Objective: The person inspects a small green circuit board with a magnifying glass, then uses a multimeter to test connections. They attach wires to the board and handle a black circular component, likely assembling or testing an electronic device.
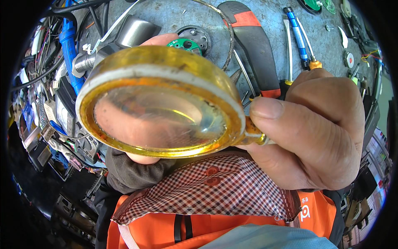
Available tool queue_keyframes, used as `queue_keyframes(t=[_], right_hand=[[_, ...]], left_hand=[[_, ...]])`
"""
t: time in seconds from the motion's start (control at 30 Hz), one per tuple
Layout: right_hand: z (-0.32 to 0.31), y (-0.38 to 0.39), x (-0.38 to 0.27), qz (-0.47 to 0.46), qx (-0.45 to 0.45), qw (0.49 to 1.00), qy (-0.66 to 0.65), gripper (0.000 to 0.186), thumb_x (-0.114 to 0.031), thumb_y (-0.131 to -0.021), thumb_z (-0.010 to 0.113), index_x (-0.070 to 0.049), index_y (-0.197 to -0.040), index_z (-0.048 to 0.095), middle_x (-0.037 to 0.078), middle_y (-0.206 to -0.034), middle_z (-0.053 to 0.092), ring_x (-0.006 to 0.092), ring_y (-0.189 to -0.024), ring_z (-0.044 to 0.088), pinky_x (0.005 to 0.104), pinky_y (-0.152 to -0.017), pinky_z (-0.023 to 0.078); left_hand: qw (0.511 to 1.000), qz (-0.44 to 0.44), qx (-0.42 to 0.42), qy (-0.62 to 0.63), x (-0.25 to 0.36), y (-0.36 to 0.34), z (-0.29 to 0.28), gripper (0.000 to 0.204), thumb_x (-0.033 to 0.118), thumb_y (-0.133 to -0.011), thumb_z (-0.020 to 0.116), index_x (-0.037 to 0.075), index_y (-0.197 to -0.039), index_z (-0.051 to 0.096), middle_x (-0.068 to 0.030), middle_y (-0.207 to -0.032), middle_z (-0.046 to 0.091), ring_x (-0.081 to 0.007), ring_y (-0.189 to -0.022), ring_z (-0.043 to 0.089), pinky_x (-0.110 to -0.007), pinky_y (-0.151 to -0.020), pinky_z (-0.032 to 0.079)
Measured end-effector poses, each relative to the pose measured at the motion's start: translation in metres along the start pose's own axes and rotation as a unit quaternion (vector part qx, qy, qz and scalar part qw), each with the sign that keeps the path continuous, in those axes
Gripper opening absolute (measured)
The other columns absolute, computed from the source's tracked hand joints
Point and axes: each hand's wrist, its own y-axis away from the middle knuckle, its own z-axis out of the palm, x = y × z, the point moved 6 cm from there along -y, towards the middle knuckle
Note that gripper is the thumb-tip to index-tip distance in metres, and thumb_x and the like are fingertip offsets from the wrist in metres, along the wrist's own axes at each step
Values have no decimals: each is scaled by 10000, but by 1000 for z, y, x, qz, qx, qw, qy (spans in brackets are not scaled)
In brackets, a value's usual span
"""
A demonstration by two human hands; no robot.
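Magnifying glass (166, 118): big, round, shows as a tilted oval; translucent yellow frame, whitish scuffed band on rim, brown grime, clear lens with smears and glare. It's up close to the camera, over the near edge of the bench, its short handle at right. Right hand (319, 124) pinches that handle between thumb and bent fingers. Left hand (161, 40) is behind the glass, blurry through lens; a finger shows past the top rim next to a green circuit board (185, 45). Can't tell if it touches or grips anything; frame blocks it.

Around: blue-grey scratched bench (265, 10), orange garment (153, 228) below, checked cloth (199, 189) under the lens, black-and-red tool handle (253, 45) behind, shiny metal cylinder (137, 31), black round part (200, 39) by the board. Messy pile of cables and parts at left, too jumbled to count.

Counts: one magnifying glass, one tool handle, one cylinder, one blue pen-shaped tool (297, 35), two red buttons (212, 170) on the cloth.
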Motion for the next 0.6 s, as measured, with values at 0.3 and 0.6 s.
queue_keyframes(t=[0.3,0.6], right_hand=[[-3,1,-1,21,4,1000,5,552,-90,-642,887,10,-1150,694,100,-881,535,101,-592,428,253,-502,315],[-5,0,0,7,-21,1000,-20,522,-82,-659,848,29,-1142,684,119,-898,560,122,-620,460,264,-504,337]], left_hand=[[999,-5,-30,-10,0,-7,4,521,-90,-873,692,-45,-1369,540,-178,-1128,709,-243,-948,733,-366,-782,657],[993,-54,-47,97,1,1,1,521,-117,-870,674,-27,-1369,552,-184,-1142,706,-252,-960,732,-374,-785,659]])
